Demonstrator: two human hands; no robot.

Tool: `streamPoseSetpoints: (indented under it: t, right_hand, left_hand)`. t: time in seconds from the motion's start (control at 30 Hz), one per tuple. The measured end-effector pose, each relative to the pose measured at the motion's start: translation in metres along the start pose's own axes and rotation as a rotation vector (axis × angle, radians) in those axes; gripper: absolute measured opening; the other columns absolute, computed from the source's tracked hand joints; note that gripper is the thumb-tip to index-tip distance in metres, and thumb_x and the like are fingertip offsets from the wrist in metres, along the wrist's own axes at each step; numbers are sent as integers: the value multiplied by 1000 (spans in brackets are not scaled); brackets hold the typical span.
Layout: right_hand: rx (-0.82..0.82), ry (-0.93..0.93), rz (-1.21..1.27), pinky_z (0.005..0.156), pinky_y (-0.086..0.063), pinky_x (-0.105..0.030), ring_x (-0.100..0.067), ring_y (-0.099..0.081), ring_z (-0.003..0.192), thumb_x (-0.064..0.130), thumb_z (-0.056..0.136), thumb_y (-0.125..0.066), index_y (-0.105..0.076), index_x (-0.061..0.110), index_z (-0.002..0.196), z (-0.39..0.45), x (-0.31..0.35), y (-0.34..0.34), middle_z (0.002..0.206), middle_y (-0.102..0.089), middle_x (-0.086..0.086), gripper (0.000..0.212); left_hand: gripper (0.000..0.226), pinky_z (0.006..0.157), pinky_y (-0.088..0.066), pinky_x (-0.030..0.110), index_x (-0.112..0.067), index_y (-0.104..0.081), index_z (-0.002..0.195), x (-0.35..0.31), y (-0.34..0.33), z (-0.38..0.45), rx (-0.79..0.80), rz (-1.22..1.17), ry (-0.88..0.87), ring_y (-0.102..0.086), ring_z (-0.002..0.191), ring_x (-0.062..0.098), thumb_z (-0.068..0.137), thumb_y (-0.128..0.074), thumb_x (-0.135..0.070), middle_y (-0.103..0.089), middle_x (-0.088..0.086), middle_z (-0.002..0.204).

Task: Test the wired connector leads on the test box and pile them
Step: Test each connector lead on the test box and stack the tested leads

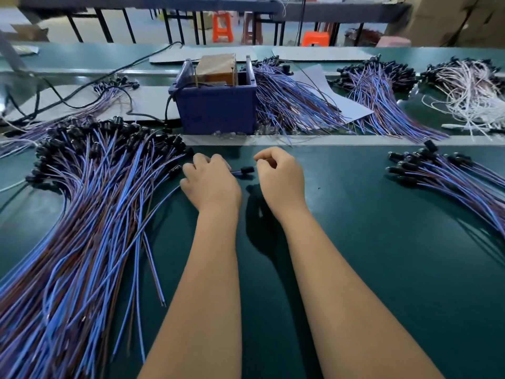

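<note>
Dark green work surface (382, 255) fills lower and middle frame, a pale strip (328, 140) crossing it mid-frame. Grey flat sheets (322, 53) lie on the bench toward the top. Upper frame: a dark table (164, 2) on thin black legs, light floor (147, 26) under it. Two orange plastic stools (222, 27) upper centre and right of centre, a dull reddish-brown one (251, 28) between them. Brown cardboard boxes (451, 20) stacked upper right. Even, bright lighting.
</note>
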State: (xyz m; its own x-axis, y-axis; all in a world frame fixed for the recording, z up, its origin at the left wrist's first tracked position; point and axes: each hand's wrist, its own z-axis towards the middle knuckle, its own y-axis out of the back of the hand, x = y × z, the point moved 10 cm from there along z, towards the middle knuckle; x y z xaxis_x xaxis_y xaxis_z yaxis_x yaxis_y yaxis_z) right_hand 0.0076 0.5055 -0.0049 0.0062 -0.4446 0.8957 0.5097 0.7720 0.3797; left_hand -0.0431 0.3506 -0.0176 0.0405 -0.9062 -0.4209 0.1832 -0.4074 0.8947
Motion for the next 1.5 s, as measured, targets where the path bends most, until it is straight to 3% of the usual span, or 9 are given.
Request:
streamPoseSetpoints:
  t: [0.27, 0.43, 0.57, 0.67, 0.9, 1.07, 1.2, 1.3, 1.5]
  right_hand:
    - [-224, -202, 374, 63, -44, -32, -13, -51, 64, 15, 97, -43, -54, 23, 82, -1, -23, 26, 68, -55, 3, 20]
    - [-12, -298, 622, 57, -51, -30, -17, -58, 55, 21, 104, -35, -58, 8, 87, 2, -24, 6, 65, -60, -8, 31]
    - [428, -480, 908, 86, -56, -35, -26, -68, 89, 46, 105, -20, -60, -3, 109, -11, -16, -36, 97, -69, -21, 63]
    - [557, -462, 1090, 105, -43, -32, -21, -65, 95, 39, 106, -19, -63, -11, 115, -19, -4, -42, 96, -65, -22, 66]
    - [359, -464, 1055, 67, -59, -27, -20, -72, 74, 20, 102, -46, -62, 5, 99, -9, -18, -26, 81, -74, -11, 23]
    - [247, -310, 913, 52, -52, -22, -13, -65, 56, 1, 96, -51, -64, 9, 89, -1, -15, -9, 66, -70, -4, 17]
    - [136, 9, 362, 57, -47, -20, -6, -56, 54, -4, 92, -53, -64, 12, 84, 1, 2, 2, 64, -64, 0, 21]
    - [177, 173, 113, 68, -52, -30, -14, -63, 70, -2, 89, -52, -66, 16, 87, -10, 18, -12, 76, -68, 1, 22]
    - [185, 258, 91, 64, -43, -16, -1, -54, 65, -6, 89, -47, -64, 11, 94, -14, 25, -17, 71, -61, 13, 24]
  left_hand:
    - [24, 74, -38, 37, -16, -58, 104, -4, 28, -11, -250, -626, -123, -46, 90, 25, 98, -40, -2, -64, 4, 103]
    - [24, 71, -45, 22, -12, -62, 79, -19, 25, -16, -6, -1509, -107, -53, 70, 11, 89, -44, 2, -61, -1, 76]
    - [32, 69, -52, 25, -7, -70, 69, -56, 16, -27, 498, -2005, -178, -61, 67, 17, 90, -50, -19, -65, 7, 69]
    - [48, 62, -54, 27, -6, -71, 62, -79, 1, -50, 932, -1888, -175, -63, 61, 20, 88, -47, -38, -65, 9, 62]
    - [53, 83, -58, 32, -12, -80, 80, -76, -34, -105, 1431, -1070, -363, -72, 93, 21, 96, -37, -40, -76, 11, 89]
    - [58, 70, -59, 33, -13, -67, 54, -51, -31, -52, 963, -1282, -82, -70, 74, 22, 102, -41, -34, -67, 7, 63]
    - [35, 54, -56, 29, -13, -58, 74, -17, -25, -16, 463, -1365, 195, -61, 58, 17, 101, -50, -33, -59, 2, 60]
    - [24, 53, -55, 26, -12, -63, 86, -17, -21, -13, 375, -1288, 96, -62, 62, 14, 100, -54, -29, -67, 3, 74]
    - [29, 61, -49, 27, -16, -74, 80, -15, -20, -11, 373, -1266, 37, -59, 69, 17, 99, -54, -25, -70, 3, 76]
